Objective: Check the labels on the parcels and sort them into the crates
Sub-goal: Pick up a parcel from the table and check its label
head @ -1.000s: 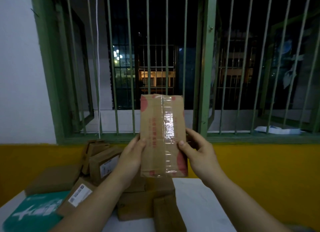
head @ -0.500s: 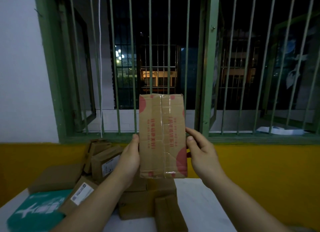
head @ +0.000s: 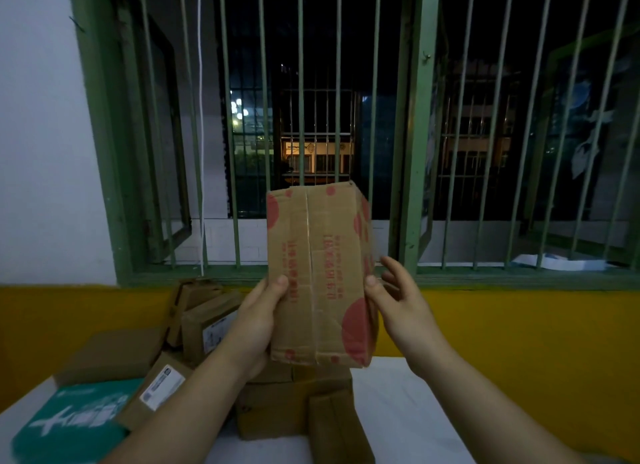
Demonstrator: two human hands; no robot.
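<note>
Both hands had the parcel [head: 318,276] square-on; now it is turned, left hand [head: 258,321] gripping it, right hand [head: 398,301] loosened, thumb touching its edge; no label found yet, so I judge checking unfinished.

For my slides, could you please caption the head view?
Left hand grips a taped cardboard parcel upright; right hand touches its edge.

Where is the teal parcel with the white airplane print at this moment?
The teal parcel lies at the bottom left of the head view, on the white table, beside a brown box with a white label.
</note>
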